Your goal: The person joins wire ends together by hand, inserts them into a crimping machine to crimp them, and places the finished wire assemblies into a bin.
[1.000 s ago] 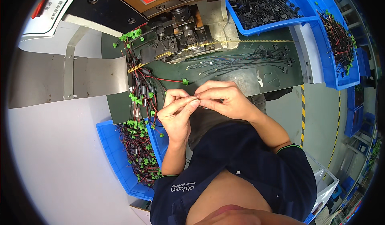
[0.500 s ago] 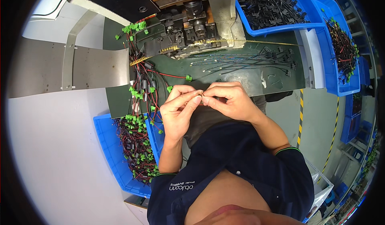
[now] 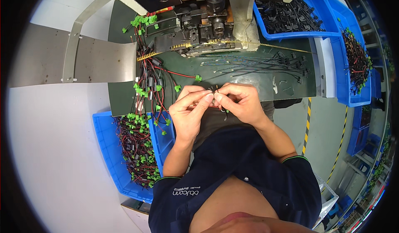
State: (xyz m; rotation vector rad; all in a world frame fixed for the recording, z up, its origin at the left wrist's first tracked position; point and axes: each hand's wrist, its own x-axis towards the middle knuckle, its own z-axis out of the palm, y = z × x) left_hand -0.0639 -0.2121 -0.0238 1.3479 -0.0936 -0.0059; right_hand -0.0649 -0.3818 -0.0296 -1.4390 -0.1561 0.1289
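Observation:
My left hand (image 3: 189, 110) and my right hand (image 3: 241, 103) meet in front of the dark green bench's near edge, fingers pinched together. Between the fingertips are thin dark wires (image 3: 217, 87), their short ends poking up; a dark piece hangs below my right fingers. The rest of what I hold is hidden by the fingers. Left of my hands, a bunch of red and black wires with green connectors (image 3: 150, 83) hangs over the bench edge. Beyond the hands lie several dark cables with black connectors (image 3: 253, 66), laid out side by side.
A crimping machine (image 3: 210, 25) stands at the back, fed by a gold terminal strip (image 3: 286, 47). A blue bin (image 3: 110, 150) of green-connector wires sits at lower left. Blue bins (image 3: 291, 34) of black parts and wires stand at right. A metal chute (image 3: 99, 62) joins the bench at left.
The wire ends now stick up above my fingertips, and a dark piece shows below my right hand. Both hands stay pinched together. The whole view has shifted slightly.

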